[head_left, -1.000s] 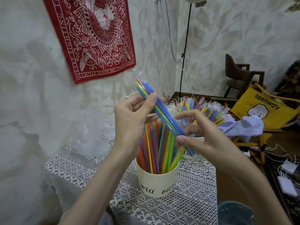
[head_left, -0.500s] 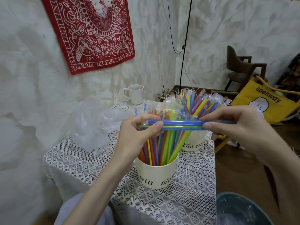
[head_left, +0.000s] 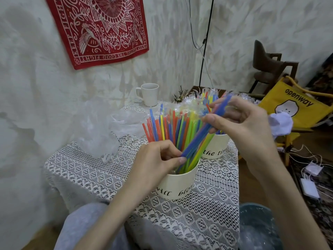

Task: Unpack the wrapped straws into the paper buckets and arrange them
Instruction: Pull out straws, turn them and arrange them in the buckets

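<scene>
**A:** Where are the two hands?

**B:** Both are raised over the near cream paper bucket with black lettering. The left hand comes up from the lower left, forearm slanting across the white lace-covered desk, its back toward the camera. Its thumb and curled fingers pinch the low end of a small bundle of blue, green and yellow plastic straws.

**A:** And the right one?

**B:** The right hand is higher and further right, wrist bent, forearm running down to the lower right corner. Its thumb and fingers are curled round the upper part of the same bundle, so the straws slant from lower left up to upper right between the two hands. That hand is a little blurred.

**A:** Where does the bundle end?

**B:** Its low end is just above the near bucket's rim, in among the loose red, blue, yellow and green unwrapped straws standing in that bucket.

**A:** And the second bucket?

**B:** The far cream paper bucket stands just behind and to the right, touching or nearly touching the first; I cannot tell which. It holds straws in clear plastic wrappers.

**A:** Anything else on the desk?

**B:** A heap of crumpled clear plastic wrap at the left, and a white ceramic mug at the back by the wall.
</scene>
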